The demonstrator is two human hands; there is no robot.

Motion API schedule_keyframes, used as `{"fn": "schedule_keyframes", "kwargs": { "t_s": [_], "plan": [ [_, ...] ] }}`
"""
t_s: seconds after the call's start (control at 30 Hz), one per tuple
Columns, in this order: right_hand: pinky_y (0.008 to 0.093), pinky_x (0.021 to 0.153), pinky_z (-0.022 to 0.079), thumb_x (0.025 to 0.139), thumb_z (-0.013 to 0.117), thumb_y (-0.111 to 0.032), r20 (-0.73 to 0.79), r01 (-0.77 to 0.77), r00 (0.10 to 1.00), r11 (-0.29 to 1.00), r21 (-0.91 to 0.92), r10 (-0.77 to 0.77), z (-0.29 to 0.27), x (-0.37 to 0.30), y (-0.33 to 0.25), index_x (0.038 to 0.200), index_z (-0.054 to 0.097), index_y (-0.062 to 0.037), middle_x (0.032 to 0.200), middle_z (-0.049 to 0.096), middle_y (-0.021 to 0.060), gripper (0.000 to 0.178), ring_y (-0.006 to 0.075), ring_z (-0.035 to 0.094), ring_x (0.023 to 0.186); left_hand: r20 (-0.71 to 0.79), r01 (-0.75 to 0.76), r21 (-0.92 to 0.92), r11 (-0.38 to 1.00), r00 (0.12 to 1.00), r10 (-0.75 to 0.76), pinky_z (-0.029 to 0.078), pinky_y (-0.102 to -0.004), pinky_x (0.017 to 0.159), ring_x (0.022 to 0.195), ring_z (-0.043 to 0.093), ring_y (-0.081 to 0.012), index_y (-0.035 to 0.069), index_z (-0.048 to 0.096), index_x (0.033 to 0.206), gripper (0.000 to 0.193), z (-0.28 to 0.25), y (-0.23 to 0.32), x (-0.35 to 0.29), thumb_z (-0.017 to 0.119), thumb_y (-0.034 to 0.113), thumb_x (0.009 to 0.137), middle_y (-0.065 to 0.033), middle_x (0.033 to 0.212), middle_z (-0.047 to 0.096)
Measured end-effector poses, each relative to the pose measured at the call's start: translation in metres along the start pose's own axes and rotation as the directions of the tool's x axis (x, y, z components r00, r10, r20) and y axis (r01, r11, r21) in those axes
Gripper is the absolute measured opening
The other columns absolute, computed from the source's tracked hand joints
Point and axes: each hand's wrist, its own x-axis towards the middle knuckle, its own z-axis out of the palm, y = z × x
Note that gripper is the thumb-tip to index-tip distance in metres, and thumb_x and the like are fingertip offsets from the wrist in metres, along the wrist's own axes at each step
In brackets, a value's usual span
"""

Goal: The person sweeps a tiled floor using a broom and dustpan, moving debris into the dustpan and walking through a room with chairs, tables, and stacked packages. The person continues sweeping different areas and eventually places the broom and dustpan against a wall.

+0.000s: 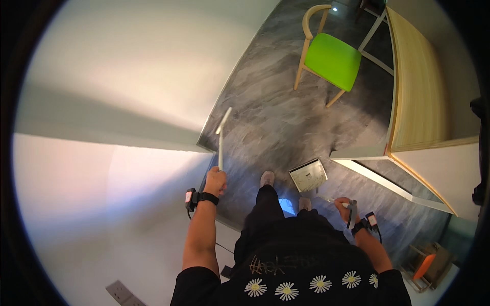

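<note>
We look down past our black shirt (301, 260), with its row of white daisies, and reckon the clock from our shoes (267, 179), with twelve straight ahead. At half past nine our left hand (215, 181) is clamped on the white handle of a broom (221, 145), fingers wrapped round it; the broom points away from us, its slanted head near half past ten, by the corner of the wall (117, 76). We cannot tell whether that head touches the floor (265, 102). At half past three our right hand (345, 205) is closed round the handle of a dustpan (309, 177). The dustpan is at two o'clock, just beyond our right shoe, its pale inside showing darker marks; we cannot tell whether these are dirt or stains. Both our wrists carry black straps (209, 198) with small devices (190, 199) on them. Between twelve and one stands a chair (333, 61) with a bright green seat and pale wooden frame. Between one and two we see a wood-topped surface (416, 81) on white legs. At four o'clock there is an orange thing (424, 266), and at eight a socket panel (120, 292).
</note>
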Motion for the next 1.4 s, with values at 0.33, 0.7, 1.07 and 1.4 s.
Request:
{"fn": "schedule_keyframes", "kwargs": {
  "t_s": [0.33, 0.7, 1.07, 1.4],
  "plan": [
    [0.0311, 0.063, 0.047, 0.088, 0.068, -0.011, -0.114, -0.135, 0.983, 0.986, 0.095, 0.146, 0.067, 0.053, -0.045, 0.092, 0.069, -0.002, 0.081, 0.065, 0.0054, 0.011, 0.0145, 0.059, 0.072, 0.174, -0.056, 0.294, 0.954, 0.985, 0.004, 0.031, -0.0358, 0.03, 0.045, 0.056, -0.0217, 0.002, 0.041, 0.105, 0.021, -0.015, 0.053, 0.068, 0.046, 0.012, 0.088, -0.0129, 0.065, 0.052],
    [0.0304, 0.067, 0.048, 0.088, 0.067, -0.01, -0.173, -0.095, 0.978, 0.988, 0.118, 0.115, 0.079, 0.046, -0.014, 0.089, 0.068, -0.0022, 0.081, 0.065, 0.007, 0.008, 0.0148, 0.06, 0.073, 0.301, -0.147, 0.198, 0.969, 0.95, 0.083, 0.031, -0.0295, 0.033, 0.04, 0.047, -0.0146, 0.003, 0.046, 0.139, 0.053, -0.034, 0.1, 0.036, 0.052, 0.016, 0.088, -0.0049, 0.062, 0.051],
    [0.0337, 0.073, 0.051, 0.088, 0.066, -0.011, -0.309, -0.158, 0.941, 0.987, -0.036, 0.14, 0.044, 0.083, -0.068, 0.092, 0.068, -0.0026, 0.087, 0.068, 0.011, 0.01, 0.0196, 0.065, 0.08, 0.106, -0.19, 0.126, 0.974, 0.978, 0.177, 0.031, -0.0319, 0.034, 0.044, 0.05, -0.0169, 0.003, 0.045, 0.136, 0.049, 0.069, 0.265, 0.228, 0.044, 0.011, 0.088, -0.0064, 0.065, 0.051],
    [0.0307, 0.071, 0.051, 0.087, 0.068, -0.008, -0.327, -0.245, 0.896, 0.949, 0.2, 0.3, 0.081, 0.081, -0.053, 0.094, 0.07, -0.0022, 0.089, 0.068, 0.0067, 0.009, 0.0141, 0.062, 0.079, 0.213, -0.258, 0.358, 0.897, 0.958, 0.19, 0.032, -0.0348, 0.035, 0.043, 0.053, -0.0204, 0.006, 0.044, 0.138, 0.052, 0.09, 0.235, 0.24, 0.046, 0.012, 0.086, -0.012, 0.067, 0.055]
  ]
}}
